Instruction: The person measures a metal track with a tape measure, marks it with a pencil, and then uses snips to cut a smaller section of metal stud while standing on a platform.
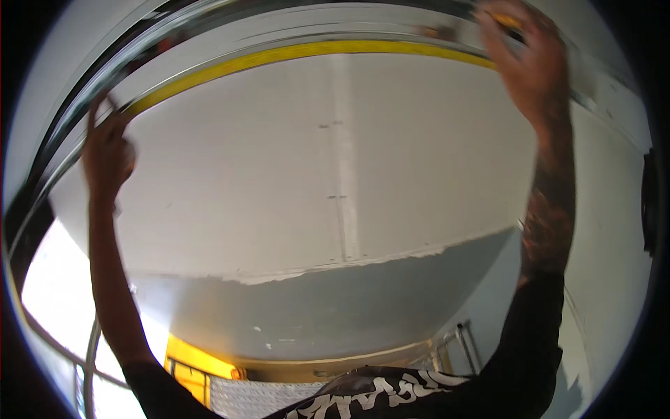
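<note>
A yellow tape measure blade is stretched overhead between my raised hands, alongside a shiny metal track. At its left end, my left hand is closed at the blade with one finger pointing up toward the track. My right hand, smeared by motion, is wrapped around something orange-yellow at the blade's other end; it looks like the tape measure's case. Fingers partly hide it. Below the blade spreads a pale wall panel with a vertical jointed seam.
Under the panel's ragged white edge is a grey wall surface. Low in view are a yellow frame, a patterned metal platform and metal rails. Bright light comes from the lower left. Another pale wall rises at right.
</note>
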A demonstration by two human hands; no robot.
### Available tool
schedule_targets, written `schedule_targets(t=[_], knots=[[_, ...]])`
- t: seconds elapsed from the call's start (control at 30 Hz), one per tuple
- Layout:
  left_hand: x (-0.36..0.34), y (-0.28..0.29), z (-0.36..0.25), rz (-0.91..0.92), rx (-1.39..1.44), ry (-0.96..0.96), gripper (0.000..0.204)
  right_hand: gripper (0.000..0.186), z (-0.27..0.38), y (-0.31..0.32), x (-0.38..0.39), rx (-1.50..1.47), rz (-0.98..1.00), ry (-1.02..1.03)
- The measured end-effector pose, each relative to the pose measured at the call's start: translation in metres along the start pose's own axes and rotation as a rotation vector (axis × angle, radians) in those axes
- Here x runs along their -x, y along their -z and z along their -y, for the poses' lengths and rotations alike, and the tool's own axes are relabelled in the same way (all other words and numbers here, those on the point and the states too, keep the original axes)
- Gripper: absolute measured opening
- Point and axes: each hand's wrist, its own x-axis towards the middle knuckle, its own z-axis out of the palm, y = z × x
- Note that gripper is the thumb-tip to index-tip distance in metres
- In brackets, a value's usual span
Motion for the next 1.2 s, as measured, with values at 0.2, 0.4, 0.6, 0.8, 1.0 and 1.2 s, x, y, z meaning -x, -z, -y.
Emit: schedule_targets(t=[0.2, 0.4, 0.6, 0.8, 1.0, 1.2], knots=[[0.002, 0.011, -0.02, -0.115, 0.12, 0.061, 0.023, 0.018, 0.038, 0.005, -0.012, -0.046, 0.076, -0.037], [0.014, 0.015, 0.023, -0.106, 0.093, 0.097, 0.024, 0.019, 0.115, -0.016, -0.058, -0.408, 0.199, -0.038], [0.01, 0.025, 0.082, 0.04, -0.273, -0.293, 0.022, 0.02, 0.193, -0.058, -0.112, -0.711, 0.262, -0.037], [0.017, 0.035, 0.089, -0.017, -0.098, -0.15, 0.03, 0.017, 0.284, -0.074, -0.16, -0.867, 0.263, -0.192], [0.014, 0.033, 0.13, 0.085, -0.215, -0.258, 0.026, 0.021, 0.327, -0.105, -0.194, -0.855, 0.26, -0.199], [0.016, 0.012, 0.144, -0.1, -0.086, -0.145, 0.021, 0.024, 0.34, -0.113, -0.207, -0.764, 0.285, -0.261]])
